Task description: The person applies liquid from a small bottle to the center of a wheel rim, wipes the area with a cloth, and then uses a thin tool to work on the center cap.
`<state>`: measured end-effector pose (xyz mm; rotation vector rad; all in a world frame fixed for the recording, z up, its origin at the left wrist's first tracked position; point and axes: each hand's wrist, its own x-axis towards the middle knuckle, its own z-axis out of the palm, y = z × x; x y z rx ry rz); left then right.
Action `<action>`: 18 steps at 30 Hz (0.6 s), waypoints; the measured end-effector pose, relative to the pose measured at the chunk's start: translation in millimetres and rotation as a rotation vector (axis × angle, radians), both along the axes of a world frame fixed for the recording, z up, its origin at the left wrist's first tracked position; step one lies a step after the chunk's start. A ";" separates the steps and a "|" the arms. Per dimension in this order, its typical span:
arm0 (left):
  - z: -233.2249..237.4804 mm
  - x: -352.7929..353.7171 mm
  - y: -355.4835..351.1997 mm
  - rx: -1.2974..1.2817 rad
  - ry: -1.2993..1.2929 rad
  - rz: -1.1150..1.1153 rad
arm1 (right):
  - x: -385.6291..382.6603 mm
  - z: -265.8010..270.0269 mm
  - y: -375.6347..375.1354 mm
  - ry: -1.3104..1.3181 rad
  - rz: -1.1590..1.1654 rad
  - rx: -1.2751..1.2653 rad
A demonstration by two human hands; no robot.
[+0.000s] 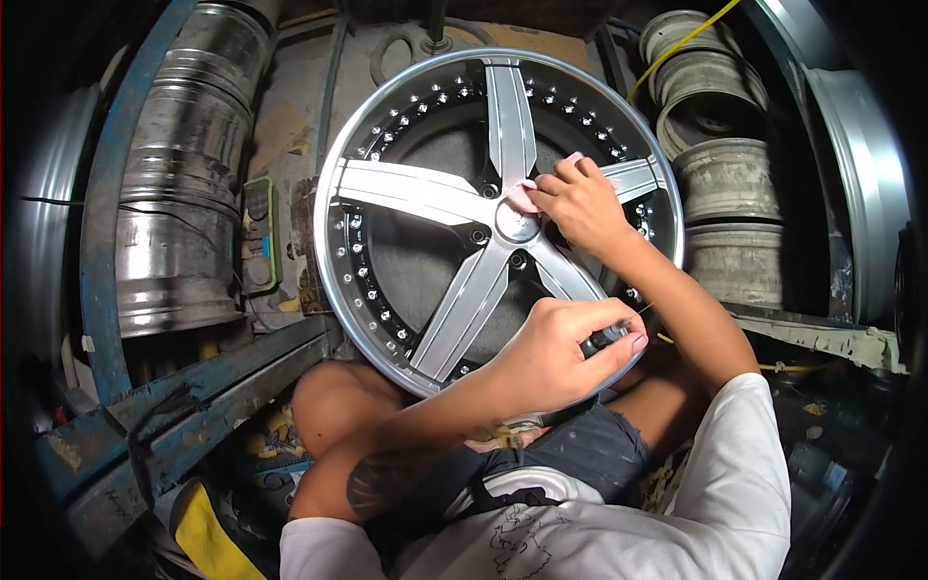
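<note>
1. Right hand has its thumb and fingertips pinched on a crumpled pale pink cloth, pressed against the round silver centre cap.
2. Left hand is curled up, thumb and fingers gripping a small black tool with a super thin tip. It's over the lower right part of the wheel, closer to the camera.
3. The big five-spoke wheel with silver spokes, polished lip and black inner barrel sits face-up right in front of the person, with little shiny bolts ringing the barrel. Its bottom edge is by their bent bare knee and dark shorts.
4. Out to the sides: a stack of shiny metal rims on the left, and a stack of grimy grey rims on the right, with a yellow cable near its top.
5. Far left there's a scuffed blue metal frame.
</note>
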<state>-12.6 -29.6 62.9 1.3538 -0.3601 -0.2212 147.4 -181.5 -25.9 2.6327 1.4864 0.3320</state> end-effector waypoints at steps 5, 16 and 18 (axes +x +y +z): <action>1.8 -6.2 0.5 -0.015 -0.001 -0.007 | -3.5 17.2 -37.4 0.698 -0.539 0.587; -6.1 -8.4 -10.2 0.154 0.061 0.148 | -66.8 44.7 -62.7 2.021 -0.514 1.930; -19.8 -3.1 -11.3 0.171 0.030 0.286 | -77.9 53.6 -52.0 2.130 -0.332 1.958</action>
